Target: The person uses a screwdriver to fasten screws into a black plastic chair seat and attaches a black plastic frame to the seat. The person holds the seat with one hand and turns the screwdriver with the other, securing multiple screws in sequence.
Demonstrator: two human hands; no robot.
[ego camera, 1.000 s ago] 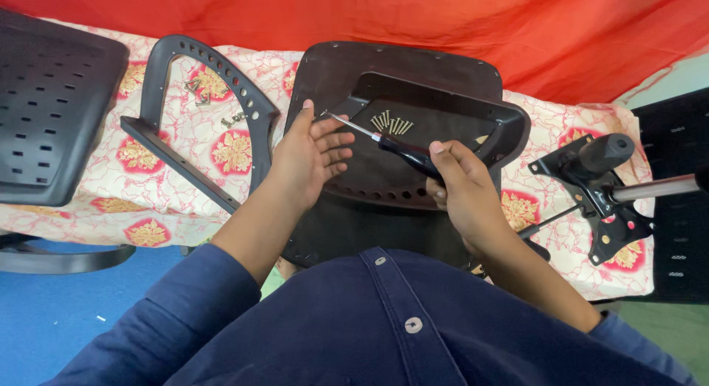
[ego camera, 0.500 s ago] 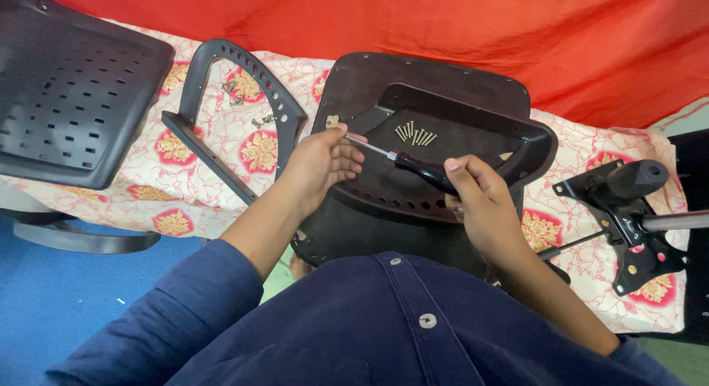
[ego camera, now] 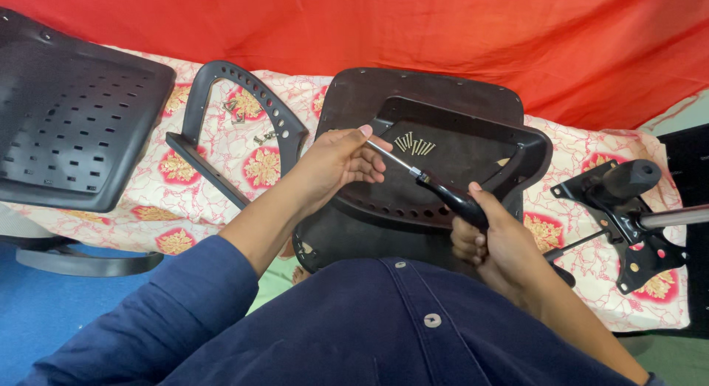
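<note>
Head view: the right hand (ego camera: 496,246) is wrapped tight round the black handle of a screwdriver (ego camera: 436,188), whose shaft runs up toward ten o'clock. The left hand (ego camera: 336,163) is closed in a pinch on the shaft near its tip, thumb on top, fingers curled beneath. The tip sits at the left inner edge of the black seat base (ego camera: 421,98), which lies upside down across the person's lap and the patterned cloth (ego camera: 258,164). Whether a screw is already on the tip cannot be told; the fingers hide it.

A loose row of screws (ego camera: 415,144) lies in the recess of the seat base, just at two o'clock from the pinching fingers, within easy reach. At nine o'clock from the base lies a curved armrest (ego camera: 244,105) with small brackets beside it; further at nine o'clock is a perforated backrest (ego camera: 74,113). At three o'clock sits the tilt mechanism (ego camera: 620,201) with its metal lever.

To do this step well, I judge the shaft should be brought square to the hole rather than left slanted, so the tip stays seated in the screw head. The left fingers should steady the tip lightly while the right hand presses along the shaft's line and turns. The base rocks easily on a lap, so bracing it against the body would help.
</note>
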